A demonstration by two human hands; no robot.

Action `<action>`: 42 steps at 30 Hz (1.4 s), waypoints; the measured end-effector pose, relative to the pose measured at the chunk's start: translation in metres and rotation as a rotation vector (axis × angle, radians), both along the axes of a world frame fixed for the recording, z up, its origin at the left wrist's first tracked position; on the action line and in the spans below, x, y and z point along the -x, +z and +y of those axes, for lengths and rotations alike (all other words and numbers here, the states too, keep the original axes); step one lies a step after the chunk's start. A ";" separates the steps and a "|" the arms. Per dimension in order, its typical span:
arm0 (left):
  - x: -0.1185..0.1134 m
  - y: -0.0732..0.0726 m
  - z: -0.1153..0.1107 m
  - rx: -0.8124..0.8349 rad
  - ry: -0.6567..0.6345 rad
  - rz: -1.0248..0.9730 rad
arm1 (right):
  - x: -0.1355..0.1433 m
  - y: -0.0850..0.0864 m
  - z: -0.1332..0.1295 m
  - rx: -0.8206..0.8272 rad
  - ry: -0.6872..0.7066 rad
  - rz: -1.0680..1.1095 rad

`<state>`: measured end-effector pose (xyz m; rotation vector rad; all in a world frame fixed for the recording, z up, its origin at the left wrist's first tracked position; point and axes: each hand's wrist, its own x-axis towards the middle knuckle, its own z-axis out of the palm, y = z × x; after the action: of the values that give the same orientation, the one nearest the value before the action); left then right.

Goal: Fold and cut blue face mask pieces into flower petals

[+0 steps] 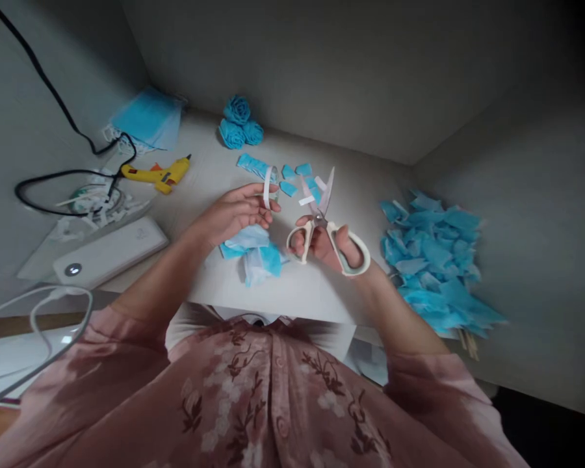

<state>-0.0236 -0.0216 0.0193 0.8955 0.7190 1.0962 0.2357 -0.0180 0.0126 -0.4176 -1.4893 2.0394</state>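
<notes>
My left hand (244, 209) holds a roll of clear tape (268, 188) upright by its ring, fingers around and inside it. My right hand (329, 246) has its fingers through the cream handles of the scissors (320, 221), whose blades are spread and point away from me. Beyond the blades lie small blue pieces (288, 189) and short white strips (306, 201). A row of blue pieces (252, 165) lies behind the tape. Beneath my left hand are loose blue and white pieces (262, 262) near the table's front edge.
Three blue rosettes (237, 110) stand at the back. At the left are blue masks (149, 118), a yellow glue gun (168, 174) with a black cable, white scraps (95, 205) and a white power bank (112, 250). A large blue heap (433, 253) lies at the right. Walls enclose the table (370, 175).
</notes>
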 end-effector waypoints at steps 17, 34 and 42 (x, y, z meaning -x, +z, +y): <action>0.000 -0.010 0.002 -0.033 0.049 0.101 | 0.002 -0.030 0.012 0.137 0.195 -0.005; -0.007 -0.011 0.001 -0.022 0.005 0.067 | 0.007 -0.028 0.007 0.069 0.199 -0.022; -0.003 -0.005 0.006 0.012 0.133 -0.140 | 0.005 -0.019 0.007 0.001 0.141 0.019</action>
<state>-0.0210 -0.0158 0.0139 0.7606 0.6757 1.2585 0.2302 -0.0113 -0.0060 -0.3010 -1.5450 2.1467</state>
